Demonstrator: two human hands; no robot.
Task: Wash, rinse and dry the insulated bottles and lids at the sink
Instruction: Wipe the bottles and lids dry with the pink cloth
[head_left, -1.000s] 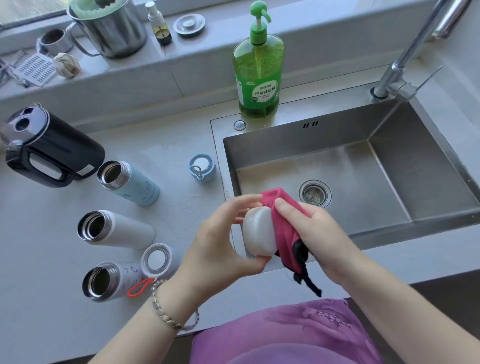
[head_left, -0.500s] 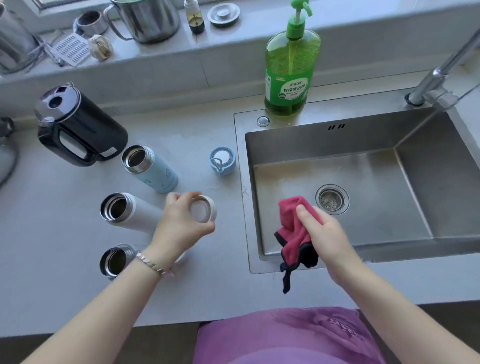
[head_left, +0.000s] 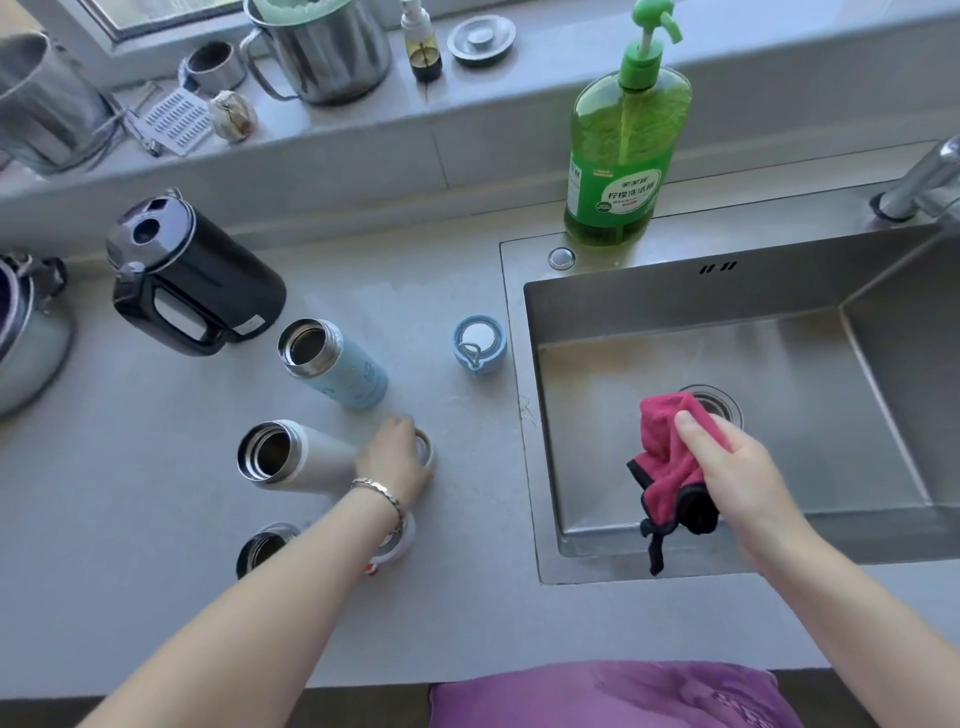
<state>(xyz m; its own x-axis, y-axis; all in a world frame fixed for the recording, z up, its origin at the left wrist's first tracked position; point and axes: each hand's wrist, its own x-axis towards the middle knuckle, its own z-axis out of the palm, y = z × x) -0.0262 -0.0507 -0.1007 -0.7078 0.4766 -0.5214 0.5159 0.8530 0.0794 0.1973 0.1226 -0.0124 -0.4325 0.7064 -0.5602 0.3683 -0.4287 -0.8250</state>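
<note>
Currently my left hand (head_left: 397, 457) is gripping the white lid (head_left: 425, 448), fingers curled over it, against the counter (head_left: 156, 597) just beside the base of the white bottle (head_left: 291, 457); my right hand (head_left: 727, 467) is pinching the pink cloth (head_left: 667, 457) above the sink (head_left: 675, 291) basin, near the drain (head_left: 722, 402); the pale-blue bottle (head_left: 348, 371) and a third bottle (head_left: 262, 551) (partly hidden by my forearm (head_left: 311, 577)) are sitting open-mouthed nearby; the blue lid (head_left: 479, 343) is sitting near the sink's edge.

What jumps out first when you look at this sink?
The bright pink cloth bunched in the right hand over the steel sink. A tall green dish soap bottle stands behind it. On the counter, the left hand holds a white lid beside an open white bottle.
</note>
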